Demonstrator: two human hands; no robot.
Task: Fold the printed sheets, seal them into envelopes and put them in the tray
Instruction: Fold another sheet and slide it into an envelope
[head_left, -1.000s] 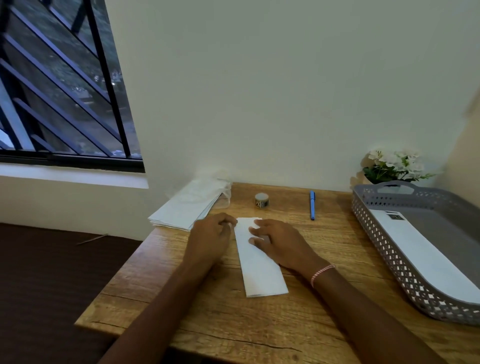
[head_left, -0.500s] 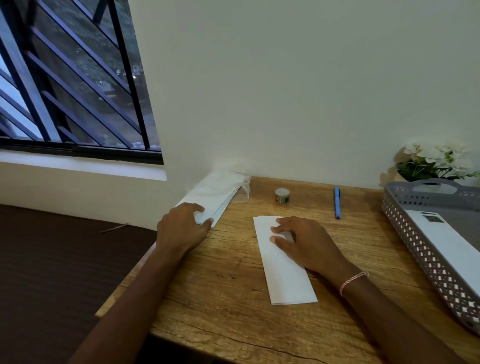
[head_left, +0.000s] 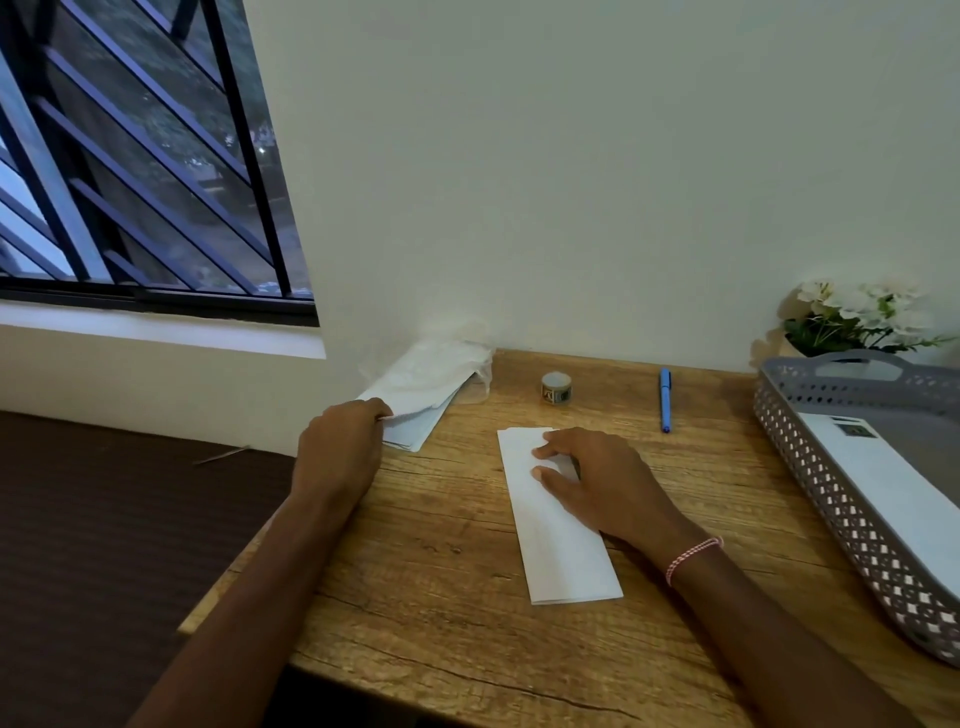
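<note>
left hand (head_left: 340, 449) pinches the near corner of the top envelope (head_left: 415, 415) at the back left of the bench (head_left: 441, 597), right hand (head_left: 602, 480) flat-fingered on the folded sheet (head_left: 561, 551) mid-bench; advise lifting one envelope only, sheet pinned so creases hold.

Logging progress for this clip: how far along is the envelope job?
Done: one envelope lies in the tray, and a folded sheet sits under the right hand. In hand: the left hand grips the edge of the stack. Left: stuffing, sealing, traying this sheet.
</note>
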